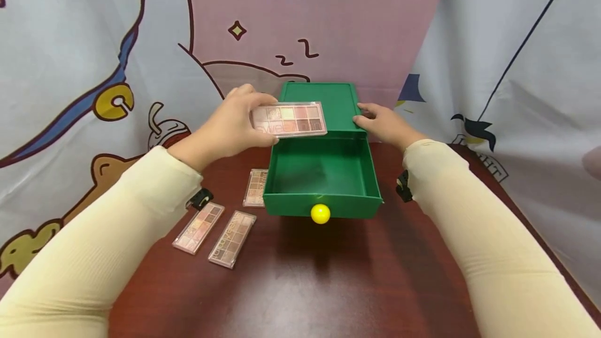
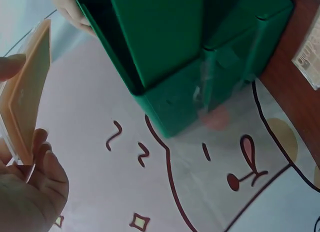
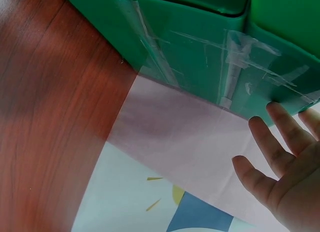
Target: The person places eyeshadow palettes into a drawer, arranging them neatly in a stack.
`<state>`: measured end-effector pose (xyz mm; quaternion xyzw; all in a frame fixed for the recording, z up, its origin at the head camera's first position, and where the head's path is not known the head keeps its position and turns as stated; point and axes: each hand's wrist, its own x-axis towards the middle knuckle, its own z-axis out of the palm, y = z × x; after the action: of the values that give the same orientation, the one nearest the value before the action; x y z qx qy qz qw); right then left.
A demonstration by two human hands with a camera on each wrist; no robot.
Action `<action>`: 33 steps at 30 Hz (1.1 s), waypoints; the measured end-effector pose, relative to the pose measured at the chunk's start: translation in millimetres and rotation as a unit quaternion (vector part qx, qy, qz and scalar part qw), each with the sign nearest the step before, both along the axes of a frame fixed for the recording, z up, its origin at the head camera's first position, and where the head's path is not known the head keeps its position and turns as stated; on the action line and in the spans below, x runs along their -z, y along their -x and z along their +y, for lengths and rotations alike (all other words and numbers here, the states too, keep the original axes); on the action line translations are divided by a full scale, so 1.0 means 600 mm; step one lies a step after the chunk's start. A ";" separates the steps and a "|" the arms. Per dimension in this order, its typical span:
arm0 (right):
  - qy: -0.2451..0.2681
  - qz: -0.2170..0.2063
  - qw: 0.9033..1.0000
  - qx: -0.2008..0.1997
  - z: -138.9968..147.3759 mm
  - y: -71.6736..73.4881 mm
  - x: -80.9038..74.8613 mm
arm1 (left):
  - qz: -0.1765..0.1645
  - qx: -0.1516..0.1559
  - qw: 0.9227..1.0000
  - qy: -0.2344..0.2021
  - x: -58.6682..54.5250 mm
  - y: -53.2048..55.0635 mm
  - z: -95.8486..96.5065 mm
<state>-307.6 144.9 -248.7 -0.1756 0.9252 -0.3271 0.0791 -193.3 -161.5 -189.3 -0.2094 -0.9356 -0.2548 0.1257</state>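
Observation:
My left hand (image 1: 237, 121) pinches a clear-lidded eyeshadow palette (image 1: 293, 119) between thumb and fingers, above the back of the green drawer (image 1: 324, 205). In the left wrist view the palette (image 2: 31, 87) shows edge-on in the hand (image 2: 42, 192). The drawer stands pulled out of its green cabinet (image 1: 335, 103) and has a yellow round knob (image 1: 321, 214). At the cabinet's right side, my right hand (image 1: 387, 125) rests with its fingertips against the edge. The right wrist view shows that hand (image 3: 290, 167) with fingers spread, beside the taped green wall (image 3: 200, 62).
Three more eyeshadow palettes lie left of the drawer on the dark red table (image 1: 300, 296): a pinkish palette (image 1: 199, 227), a brown palette (image 1: 232, 239), and another palette (image 1: 255, 188) close by the drawer. A printed cloth (image 1: 328, 20) hangs behind the cabinet.

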 end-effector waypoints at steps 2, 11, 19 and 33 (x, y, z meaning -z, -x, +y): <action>-0.002 -0.001 1.000 0.001 0.000 0.003 0.002 | -0.019 0.006 1.000 0.007 -0.003 0.004 0.012; -0.007 0.000 1.000 0.004 -0.002 0.007 0.010 | -0.079 0.047 0.995 0.024 -0.001 0.029 0.056; 0.004 -0.007 1.000 -0.010 -0.004 0.008 0.008 | -0.116 0.060 0.991 0.043 0.001 0.049 0.092; -0.007 -0.004 1.000 0.005 0.001 0.011 0.000 | -0.179 0.072 0.977 0.088 0.021 0.074 0.127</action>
<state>-314.4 145.5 -248.4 -0.1694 0.9279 -0.3218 0.0822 -237.6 -85.1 -202.0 -0.2373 -0.9443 -0.2130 -0.0816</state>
